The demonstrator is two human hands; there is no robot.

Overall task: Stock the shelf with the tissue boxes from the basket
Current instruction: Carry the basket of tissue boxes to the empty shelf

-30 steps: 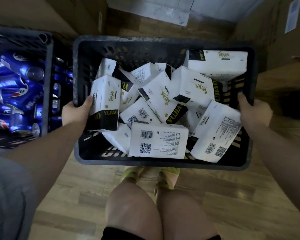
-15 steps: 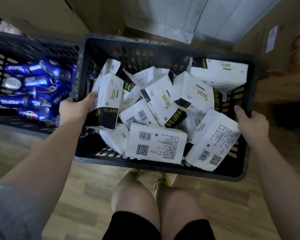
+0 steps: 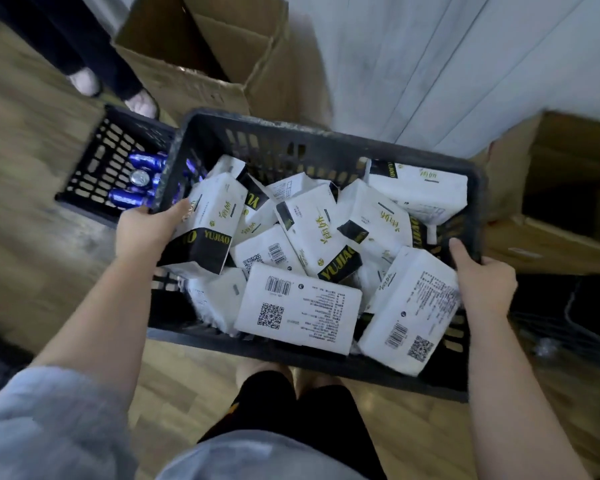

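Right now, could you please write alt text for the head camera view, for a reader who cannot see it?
A person's left hand and right hand grip the sides of a black basket filled with white tissue packs, carried above a wooden floor. Behind it are a crate of blue cans and open cardboard boxes.

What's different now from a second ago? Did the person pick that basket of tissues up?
Yes, it looks lifted: the basket now overlaps the crate of blue cans, which has slid away to the left and looks farther below, and open cardboard boxes have come into view. Unchanged: the left hand and right hand still grip its sides, tissue packs undisturbed.
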